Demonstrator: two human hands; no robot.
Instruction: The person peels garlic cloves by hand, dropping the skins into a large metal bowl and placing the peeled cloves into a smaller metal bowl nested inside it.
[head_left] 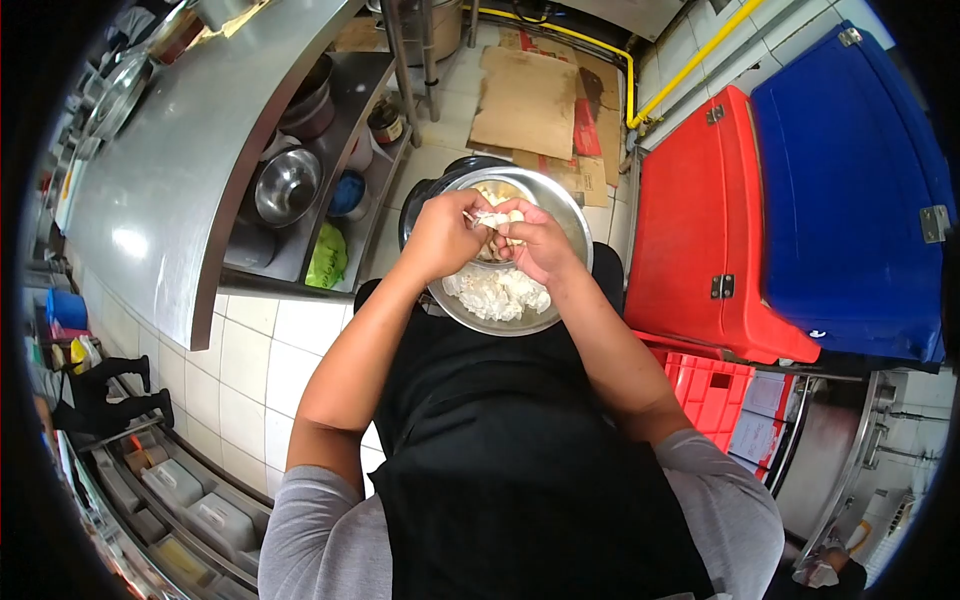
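A large metal bowl (573,215) rests on my lap, with a smaller metal bowl (468,181) inside its far part. White, ragged pieces of food (497,295) lie in the near part of the large bowl. Paler yellowish pieces show in the smaller one, partly covered by my hands. Above the bowls, my left hand (449,235) and my right hand (535,240) meet, fingertips pinched on a small white piece of food (497,222) between them. What exactly the piece is cannot be made out.
A steel table (150,190) with a lower shelf of pots and a metal bowl (288,187) stands left. Red (700,220) and blue (850,190) lidded boxes are right. Cardboard (524,100) covers floor ahead. A person's legs (110,385) show at far left.
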